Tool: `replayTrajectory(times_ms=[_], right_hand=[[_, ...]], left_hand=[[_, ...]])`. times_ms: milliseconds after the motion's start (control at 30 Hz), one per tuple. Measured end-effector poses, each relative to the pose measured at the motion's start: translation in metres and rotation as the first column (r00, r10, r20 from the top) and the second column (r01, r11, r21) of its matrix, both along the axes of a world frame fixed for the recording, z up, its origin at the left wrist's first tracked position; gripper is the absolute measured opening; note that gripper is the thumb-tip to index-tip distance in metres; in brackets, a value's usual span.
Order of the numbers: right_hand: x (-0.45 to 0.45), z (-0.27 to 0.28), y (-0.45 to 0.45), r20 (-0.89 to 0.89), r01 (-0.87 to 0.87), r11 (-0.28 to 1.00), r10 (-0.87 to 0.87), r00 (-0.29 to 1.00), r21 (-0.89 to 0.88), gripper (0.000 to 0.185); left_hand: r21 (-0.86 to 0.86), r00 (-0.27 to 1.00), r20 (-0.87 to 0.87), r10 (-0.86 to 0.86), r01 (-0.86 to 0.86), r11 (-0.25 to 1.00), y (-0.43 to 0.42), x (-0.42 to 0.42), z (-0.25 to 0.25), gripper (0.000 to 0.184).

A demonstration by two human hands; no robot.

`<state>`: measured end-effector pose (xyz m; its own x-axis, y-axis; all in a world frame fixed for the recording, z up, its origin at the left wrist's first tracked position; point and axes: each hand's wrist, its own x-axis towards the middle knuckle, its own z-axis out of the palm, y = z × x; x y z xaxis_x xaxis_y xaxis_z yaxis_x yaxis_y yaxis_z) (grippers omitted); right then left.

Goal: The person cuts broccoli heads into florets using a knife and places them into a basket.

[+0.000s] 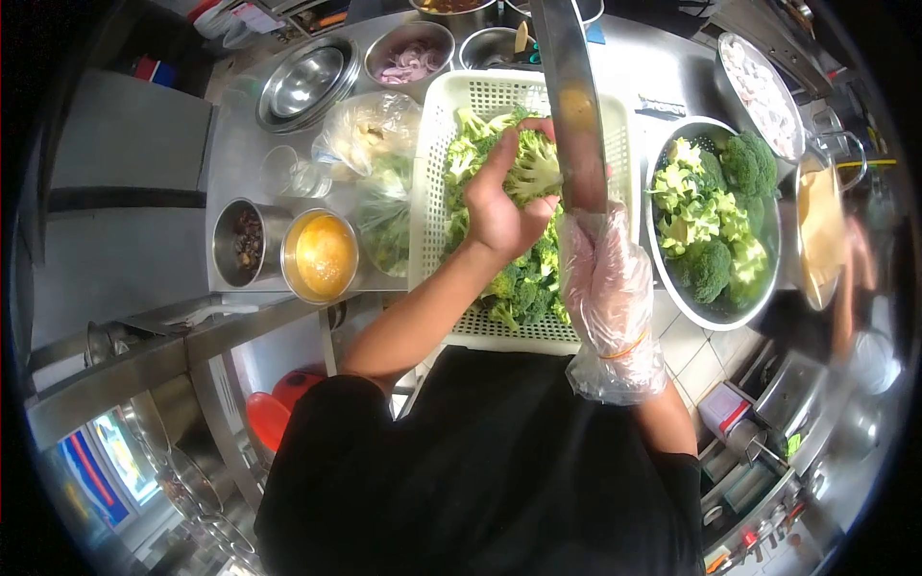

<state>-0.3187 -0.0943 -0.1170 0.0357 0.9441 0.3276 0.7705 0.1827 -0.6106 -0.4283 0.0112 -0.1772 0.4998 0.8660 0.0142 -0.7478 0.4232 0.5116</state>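
My right hand [610, 278], in a clear plastic glove with an orange band at the wrist, is closed around a large knife; its broad blade [574, 86] points away from me. The handle is hidden in the glove. My bare left hand [502, 206] curls round a broccoli piece [534, 171], whose pale cut stems face the blade. Under both hands stands a cream plastic basket [434, 125] holding many broccoli florets [523, 283]. To the right, a white colander [663, 158] contains larger broccoli heads [749, 163] and pale stem pieces.
Left of the basket are plastic bags [370, 130], a bowl of beaten egg [324, 252], a pot of dark pieces [248, 242] and stacked metal bowls [305, 84]. Sliced onion [411, 63] sits behind. At right, a tray of pale food [764, 91] stands near another person's arm [847, 298].
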Motion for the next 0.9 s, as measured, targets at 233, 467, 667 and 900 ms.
replayTrajectory(times_ms=[233, 467, 667, 900], right_hand=[[-0.012, -0.004, -0.010, -0.055, 0.009, 0.998, -0.006, 0.998, 0.065, 0.035], [-0.009, -0.035, -0.012, -0.011, -0.044, 0.980, 0.047, 0.999, 0.193, 0.062], [-0.021, -0.039, -0.020, 0.000, 0.025, 0.995, -0.025, 1.000, -0.094, 0.034], [0.006, -0.015, -0.011, -0.416, -0.148, 0.964, 0.044, 0.908, -0.223, 0.026]], left_hand=[[0.480, 0.981, -0.172, 0.093, 0.001, 0.877, 0.014, -0.018, -0.002, 0.058], [0.677, 0.885, -0.406, 0.227, 0.124, 0.726, 0.013, -0.031, 0.008, 0.053], [0.200, 0.976, -0.205, 0.073, -0.031, 0.979, -0.042, -0.022, -0.004, 0.032], [0.145, 0.965, -0.149, -0.215, 0.236, 0.961, -0.029, -0.049, -0.004, 0.062]])
